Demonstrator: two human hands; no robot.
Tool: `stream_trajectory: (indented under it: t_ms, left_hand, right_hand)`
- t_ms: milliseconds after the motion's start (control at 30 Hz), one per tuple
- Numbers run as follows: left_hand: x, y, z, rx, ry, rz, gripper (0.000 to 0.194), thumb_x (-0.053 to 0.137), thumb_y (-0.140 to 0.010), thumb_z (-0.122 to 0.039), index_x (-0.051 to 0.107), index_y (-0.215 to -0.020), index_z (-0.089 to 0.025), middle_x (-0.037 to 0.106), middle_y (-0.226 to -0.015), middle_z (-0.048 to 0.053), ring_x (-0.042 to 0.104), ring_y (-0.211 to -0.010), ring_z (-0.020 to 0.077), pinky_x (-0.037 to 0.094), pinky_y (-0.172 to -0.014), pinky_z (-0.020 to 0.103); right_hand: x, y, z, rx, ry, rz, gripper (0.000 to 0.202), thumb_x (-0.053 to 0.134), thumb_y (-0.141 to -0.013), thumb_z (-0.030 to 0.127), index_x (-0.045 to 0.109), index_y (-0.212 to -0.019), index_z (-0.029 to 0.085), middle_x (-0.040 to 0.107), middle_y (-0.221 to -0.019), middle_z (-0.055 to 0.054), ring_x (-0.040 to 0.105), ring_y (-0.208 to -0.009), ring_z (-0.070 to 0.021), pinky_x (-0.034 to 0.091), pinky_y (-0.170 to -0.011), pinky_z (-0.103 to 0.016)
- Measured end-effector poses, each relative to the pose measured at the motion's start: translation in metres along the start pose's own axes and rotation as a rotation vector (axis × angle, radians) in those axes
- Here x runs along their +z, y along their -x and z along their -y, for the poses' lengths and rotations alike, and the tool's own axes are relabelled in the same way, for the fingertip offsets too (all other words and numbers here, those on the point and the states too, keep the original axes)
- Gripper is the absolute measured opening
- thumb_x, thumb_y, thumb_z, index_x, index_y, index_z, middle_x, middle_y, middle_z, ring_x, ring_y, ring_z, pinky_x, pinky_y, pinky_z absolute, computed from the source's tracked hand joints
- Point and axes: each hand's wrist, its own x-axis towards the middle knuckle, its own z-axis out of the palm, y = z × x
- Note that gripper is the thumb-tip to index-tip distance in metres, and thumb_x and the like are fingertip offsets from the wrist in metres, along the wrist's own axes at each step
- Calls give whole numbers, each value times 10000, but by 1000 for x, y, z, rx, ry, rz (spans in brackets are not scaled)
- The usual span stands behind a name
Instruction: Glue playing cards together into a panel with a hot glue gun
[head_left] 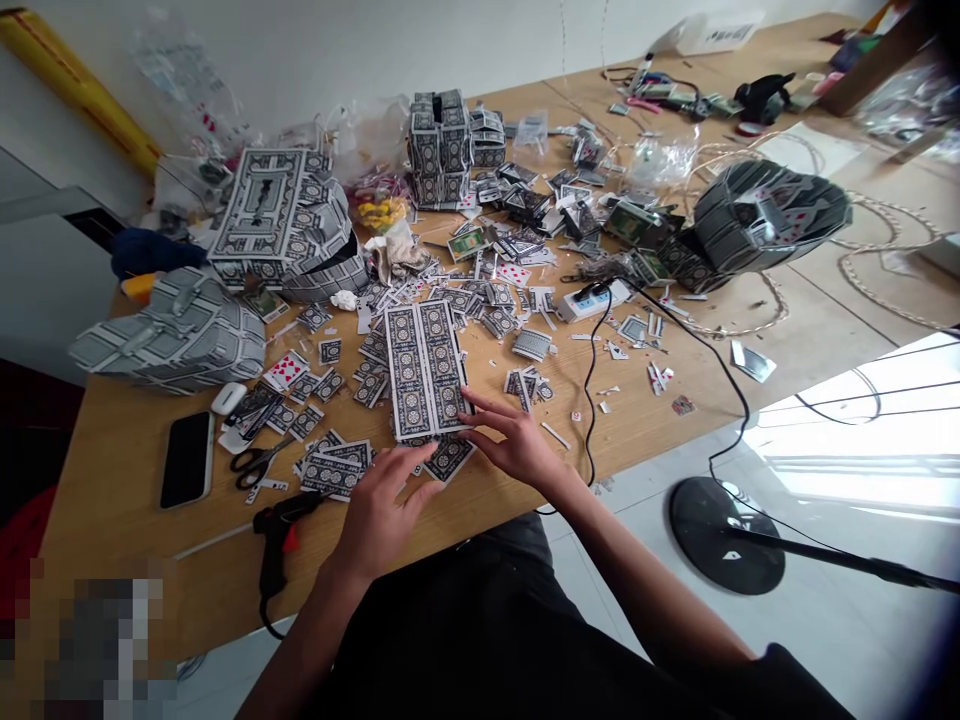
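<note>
A flat rectangular panel (pixel 426 370) made of patterned playing cards lies near the table's front edge, its long side pointing away from me. My right hand (pixel 511 438) is at the panel's lower right corner, fingers apart and fingertips at its edge. Just below the panel's lower left part is my left hand (pixel 386 505), thumb and fingers spread, with nothing visible between them. Loose cards (pixel 450 457) stick out under the panel's near edge. More cards (pixel 337 468) lie left of my left hand, close to a black glue gun (pixel 279 535) and scissors (pixel 256 462).
A phone (pixel 187 460) and a white earbud case (pixel 228 398) lie at the left. Card-covered structures (pixel 259 215) stand behind. A power strip (pixel 595 300) with black cables sits right of centre. Card scraps cover the middle. A round black stand base (pixel 726 535) is on the floor.
</note>
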Motion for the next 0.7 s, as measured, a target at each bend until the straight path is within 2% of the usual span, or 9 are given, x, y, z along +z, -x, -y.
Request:
stream_trajectory:
  t_ms: [67, 267, 433, 700]
  left_hand:
    - [8, -13, 3, 34, -80, -31, 304, 747, -1027, -294, 717, -1329, -277, 805, -1215, 57, 762, -1132, 226, 604, -1041, 388]
    - [35, -44, 22, 151, -193, -44, 196, 742, -1017, -219, 771, -1207, -256, 819, -1255, 47, 747, -1225, 257, 601, -1088, 466]
    - [46, -43, 32, 200, -246, -59, 145, 732, -1016, -176, 790, -1119, -259, 836, -1253, 20, 749, -1221, 251, 601, -1074, 474]
    - [52, -38, 31, 214, -252, -127, 135, 698, -1041, -184, 777, -1122, -258, 846, -1234, 20, 771, -1207, 254, 587, -1099, 486]
  right_hand:
    - [0, 0, 0, -1, 8, 6, 196, 767, -1016, 238, 837, -1199, 251, 679, -1549, -122, 764, -1308, -312, 661, -1108, -431]
    - [-2, -2, 3, -7, 38, 4, 171, 747, -1032, 241, 843, -1174, 243, 689, -1534, -136, 786, -1270, -305, 669, -1091, -413]
    - [-2, -3, 5, -18, 54, 26, 165, 717, -1051, 237, 847, -1149, 207, 670, -1546, -177, 776, -1289, -306, 653, -1114, -404]
    - [0, -2, 3, -21, 54, 23, 168, 706, -1057, 235, 841, -1157, 237, 653, -1573, -144, 770, -1304, -286, 650, -1127, -405]
